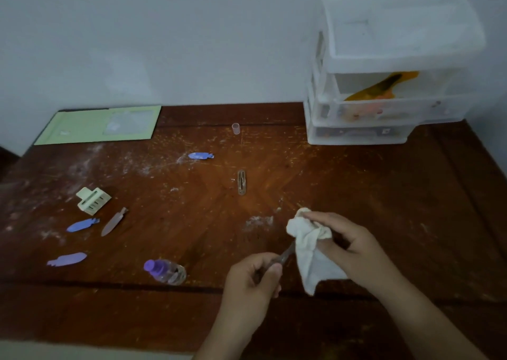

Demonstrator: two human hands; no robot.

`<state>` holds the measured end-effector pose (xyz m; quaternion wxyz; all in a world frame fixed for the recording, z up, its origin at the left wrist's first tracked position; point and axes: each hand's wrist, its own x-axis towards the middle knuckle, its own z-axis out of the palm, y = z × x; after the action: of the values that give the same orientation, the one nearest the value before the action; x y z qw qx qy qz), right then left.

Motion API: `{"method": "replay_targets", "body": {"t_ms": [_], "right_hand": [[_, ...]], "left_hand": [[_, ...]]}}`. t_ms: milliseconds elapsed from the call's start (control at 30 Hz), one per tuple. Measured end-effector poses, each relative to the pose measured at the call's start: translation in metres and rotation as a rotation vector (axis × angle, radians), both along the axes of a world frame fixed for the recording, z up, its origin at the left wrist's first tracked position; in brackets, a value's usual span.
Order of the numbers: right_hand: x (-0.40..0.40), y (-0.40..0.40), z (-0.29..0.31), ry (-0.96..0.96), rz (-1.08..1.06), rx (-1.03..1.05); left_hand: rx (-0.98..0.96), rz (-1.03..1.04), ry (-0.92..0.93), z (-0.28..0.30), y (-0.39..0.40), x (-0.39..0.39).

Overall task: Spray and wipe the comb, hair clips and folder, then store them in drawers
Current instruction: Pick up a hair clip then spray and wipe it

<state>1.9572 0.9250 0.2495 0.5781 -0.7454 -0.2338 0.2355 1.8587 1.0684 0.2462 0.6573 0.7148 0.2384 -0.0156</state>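
Note:
My left hand (pixel 253 276) pinches a thin dark hair clip (pixel 286 254) whose far end goes into a white cloth (pixel 310 247). My right hand (pixel 347 246) is closed around that cloth, wrapping it over the clip. A brown snap clip (pixel 241 182) lies mid-table. Blue and purple clips (pixel 201 155) (pixel 82 225) (pixel 67 259) and a pinkish clip (pixel 113 221) lie to the left beside a cream claw clip (pixel 93 200). The spray bottle (pixel 166 271) with a purple cap lies on its side. A green folder (pixel 98 125) sits at the back left.
A white plastic drawer unit (pixel 389 85) stands at the back right, its drawers pushed in, with orange items showing in the middle one. A small clear cap (pixel 235 128) stands near the wall. The wooden table (pixel 384 195) is scuffed and dusty.

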Motion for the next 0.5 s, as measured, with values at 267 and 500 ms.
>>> {"method": "replay_targets", "body": {"t_ms": [267, 500], "right_hand": [[-0.016, 0.015, -0.005, -0.165, -0.085, -0.041], [-0.001, 0.001, -0.018, -0.072, -0.334, -0.074]], "left_hand": [[0.077, -0.153, -0.158, -0.007, 0.002, -0.010], [0.021, 0.000, -0.063, -0.010, -0.006, -0.013]]}}
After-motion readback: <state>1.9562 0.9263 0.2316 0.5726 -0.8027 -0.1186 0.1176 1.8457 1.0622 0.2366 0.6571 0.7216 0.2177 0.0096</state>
